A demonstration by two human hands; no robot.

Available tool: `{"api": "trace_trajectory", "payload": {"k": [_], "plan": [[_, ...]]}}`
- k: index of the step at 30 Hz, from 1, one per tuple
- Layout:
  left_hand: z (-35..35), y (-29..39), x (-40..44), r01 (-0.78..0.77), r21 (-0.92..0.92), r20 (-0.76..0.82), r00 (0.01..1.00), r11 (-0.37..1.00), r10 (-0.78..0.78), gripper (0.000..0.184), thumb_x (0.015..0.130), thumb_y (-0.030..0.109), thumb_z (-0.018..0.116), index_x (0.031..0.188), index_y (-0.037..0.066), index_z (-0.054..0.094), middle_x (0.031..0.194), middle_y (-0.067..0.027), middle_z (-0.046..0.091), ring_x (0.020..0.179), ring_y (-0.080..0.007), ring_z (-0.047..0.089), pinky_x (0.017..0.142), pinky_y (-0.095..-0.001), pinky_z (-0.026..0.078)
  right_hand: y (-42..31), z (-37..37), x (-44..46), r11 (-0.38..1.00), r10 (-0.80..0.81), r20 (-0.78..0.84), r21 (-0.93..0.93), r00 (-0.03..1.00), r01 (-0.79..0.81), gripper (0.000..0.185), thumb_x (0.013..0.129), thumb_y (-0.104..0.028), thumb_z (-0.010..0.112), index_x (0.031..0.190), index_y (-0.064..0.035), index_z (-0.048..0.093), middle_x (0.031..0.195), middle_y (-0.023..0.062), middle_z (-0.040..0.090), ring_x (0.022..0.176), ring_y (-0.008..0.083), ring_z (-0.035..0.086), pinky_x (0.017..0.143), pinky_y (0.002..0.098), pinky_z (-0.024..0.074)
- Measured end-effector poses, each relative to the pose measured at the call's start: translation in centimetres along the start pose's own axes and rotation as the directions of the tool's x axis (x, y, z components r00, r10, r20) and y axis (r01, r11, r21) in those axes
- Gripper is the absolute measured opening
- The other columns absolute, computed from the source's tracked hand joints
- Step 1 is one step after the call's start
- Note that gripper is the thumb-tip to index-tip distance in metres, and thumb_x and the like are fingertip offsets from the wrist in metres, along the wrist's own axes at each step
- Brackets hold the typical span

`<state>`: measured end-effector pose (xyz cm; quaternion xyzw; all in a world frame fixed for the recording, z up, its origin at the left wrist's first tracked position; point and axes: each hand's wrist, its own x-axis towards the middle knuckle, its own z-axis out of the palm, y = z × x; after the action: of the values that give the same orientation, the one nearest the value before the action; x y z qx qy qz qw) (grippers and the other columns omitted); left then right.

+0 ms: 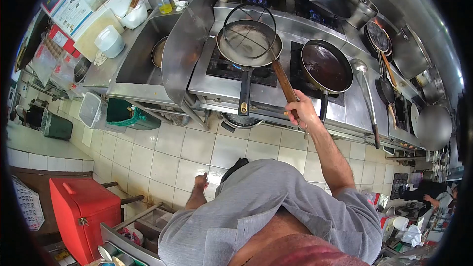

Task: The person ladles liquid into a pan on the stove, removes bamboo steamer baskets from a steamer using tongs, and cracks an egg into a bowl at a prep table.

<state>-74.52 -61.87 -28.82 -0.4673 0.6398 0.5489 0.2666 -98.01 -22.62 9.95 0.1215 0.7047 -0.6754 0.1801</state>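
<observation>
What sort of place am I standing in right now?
Probably a restaurant or other commercial kitchen. There's a steel stove with several pans and lit burners, a deep metal sink beside it, and a large pot off to the right.

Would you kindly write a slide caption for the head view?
Right hand holds a strainer over a pan on the stove; left hand hangs low.

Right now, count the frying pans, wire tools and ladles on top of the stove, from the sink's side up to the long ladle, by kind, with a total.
Frying pans: 2 (left pan, right pan)
Wire tool: 1, in the right hand
Long ladle: 1
Total: 4
</observation>
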Motion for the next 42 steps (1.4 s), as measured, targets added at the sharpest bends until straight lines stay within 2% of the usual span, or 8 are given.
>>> {"api": "trace_trajectory", "payload": {"k": [8, 14, 22, 24, 26, 30, 32, 42], "plan": [[6.0, 10.7, -0.2, -0.29, -0.069, 0.124, 0.947, 0.955, 0.296, 0.04, 0.083, 0.035, 0.059, 0.1, -0.001, 0.055, 0.073, -0.006, 0.055, 0.053, -0.0145, 0.054, 0.04, -0.0245, 0.041, 0.1, -0.2, -4.3, 0.995, 0.017, 0.069, 0.1, 0.997, -0.024, 0.054, 0.072, 0.003, 0.05, 0.124, -0.0012, 0.037, 0.06, 0.0046, 0.047, 0.039, 0.011, 0.044, 0.029, 0.0244, 0.0296], [6.7, 13.4, -0.5, -0.283, 0.004, 0.113, 0.953, 0.959, 0.28, 0.038, 0.083, 0.034, 0.059, 0.1, 0.0, 0.055, 0.074, -0.0049, 0.056, 0.054, -0.0146, 0.055, 0.042, -0.025, 0.042, 0.8, -1.5, -5.1, 0.987, -0.035, 0.066, 0.161, 0.997, 0.024, 0.061, 0.072, 0.004, 0.051, 0.13, -0.0015, 0.033, 0.064, 0.0052, 0.047, 0.037, 0.0112, 0.043, 0.03, 0.0251, 0.029], [4.7, 7.9, -0.2, -0.14, 0.143, 0.131, 0.984, 0.98, 0.122, 0.04, 0.083, 0.036, 0.057, 0.104, 0.001, 0.055, 0.081, -0.0057, 0.055, 0.058, -0.0138, 0.053, 0.046, -0.0262, 0.042, 1.7, -1.8, 0.2, 0.849, -0.392, -0.223, -0.461, 0.892, 0.257, 0.062, 0.074, 0.003, 0.046, 0.133, -0.003, 0.03, 0.068, 0.0045, 0.047, 0.044, 0.0091, 0.043, 0.037, 0.0253, 0.0343], [4.4, 6.8, -0.4, -0.092, 0.08, 0.112, 0.99, 0.992, 0.083, 0.039, 0.082, 0.034, 0.058, 0.099, 0.0, 0.056, 0.075, -0.0064, 0.057, 0.055, -0.0158, 0.055, 0.042, -0.0265, 0.042, 0.9, -0.9, 0.4, 0.869, -0.372, -0.233, -0.429, 0.898, 0.248, 0.062, 0.073, 0.004, 0.046, 0.133, -0.0033, 0.031, 0.066, 0.0043, 0.047, 0.042, 0.0095, 0.044, 0.035, 0.0255, 0.0337], [4.3, 6.4, -0.4, -0.081, 0.053, 0.099, 0.992, 0.995, 0.075, 0.038, 0.081, 0.033, 0.059, 0.1, 0.0, 0.057, 0.075, -0.0061, 0.057, 0.054, -0.015, 0.054, 0.041, -0.0265, 0.04, 0.0, -0.2, 0.0, 0.963, -0.157, -0.198, -0.247, 0.967, 0.106, 0.06, 0.073, 0.004, 0.046, 0.131, -0.0028, 0.032, 0.063, 0.0039, 0.046, 0.04, 0.0098, 0.043, 0.033, 0.025, 0.0324], [4.3, 6.6, -0.8, -0.091, 0.032, 0.06, 0.994, 0.995, 0.089, 0.038, 0.081, 0.033, 0.06, 0.097, -0.001, 0.057, 0.074, -0.0054, 0.056, 0.054, -0.014, 0.054, 0.04, -0.0252, 0.04, 0.9, -0.1, -1.3, 0.995, -0.1, -0.056, -0.02, 0.993, 0.099, 0.05, 0.074, 0.003, 0.05, 0.122, 0.0006, 0.038, 0.058, 0.0029, 0.045, 0.036, 0.011, 0.042, 0.03, 0.0253, 0.0301], [4.4, 7.6, -0.7, -0.116, 0.077, 0.095, 0.99, 0.99, 0.109, 0.044, 0.081, 0.037, 0.059, 0.106, 0.001, 0.055, 0.083, -0.0058, 0.056, 0.061, -0.0138, 0.054, 0.048, -0.0264, 0.042, 0.8, 0.2, -2.2, 0.997, -0.073, -0.058, 0.009, 0.996, 0.074, 0.048, 0.073, 0.002, 0.051, 0.12, 0.0003, 0.04, 0.058, 0.0034, 0.044, 0.036, 0.0121, 0.042, 0.029, 0.0263, 0.0292], [5.0, 9.4, 0.0, -0.221, -0.023, 0.122, 0.967, 0.975, 0.222, 0.04, 0.082, 0.033, 0.06, 0.099, -0.003, 0.056, 0.074, -0.006, 0.056, 0.054, -0.0153, 0.054, 0.041, -0.0242, 0.041, 0.4, 0.1, -5.8, 0.992, -0.033, 0.037, 0.125, 0.999, 0.028, 0.059, 0.071, 0.004, 0.051, 0.127, 0.0005, 0.034, 0.071, 0.0071, 0.047, 0.038, 0.012, 0.044, 0.03, 0.0257, 0.0302]]}}
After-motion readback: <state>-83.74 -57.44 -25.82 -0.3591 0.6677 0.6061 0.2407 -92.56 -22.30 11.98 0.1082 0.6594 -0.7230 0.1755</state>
